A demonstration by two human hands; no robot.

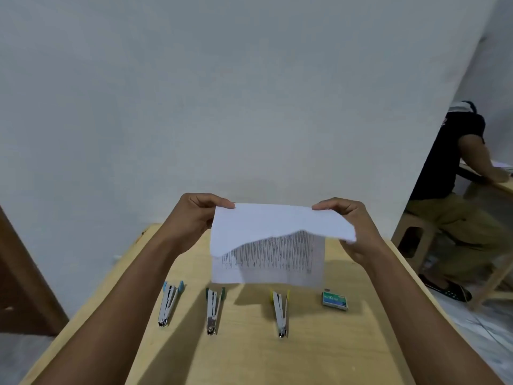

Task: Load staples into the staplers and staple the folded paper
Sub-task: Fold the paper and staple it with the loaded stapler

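I hold a sheet of printed paper (266, 240) up above the wooden table (249, 357), its top part folded over toward me. My left hand (194, 218) pinches its upper left corner and my right hand (349, 226) pinches its upper right corner. Below the paper three staplers lie in a row on the table, all hinged open: a light blue one (169, 302) at the left, a dark green one (213, 309) in the middle and a yellow one (280, 312) to the right. A small green box of staples (334, 300) rests to the right of them.
The table stands against a pale wall (222, 93). At the far right another person (449, 173) sits on a stool (413, 234) at a second table. A brown door (22, 273) shows at the left edge.
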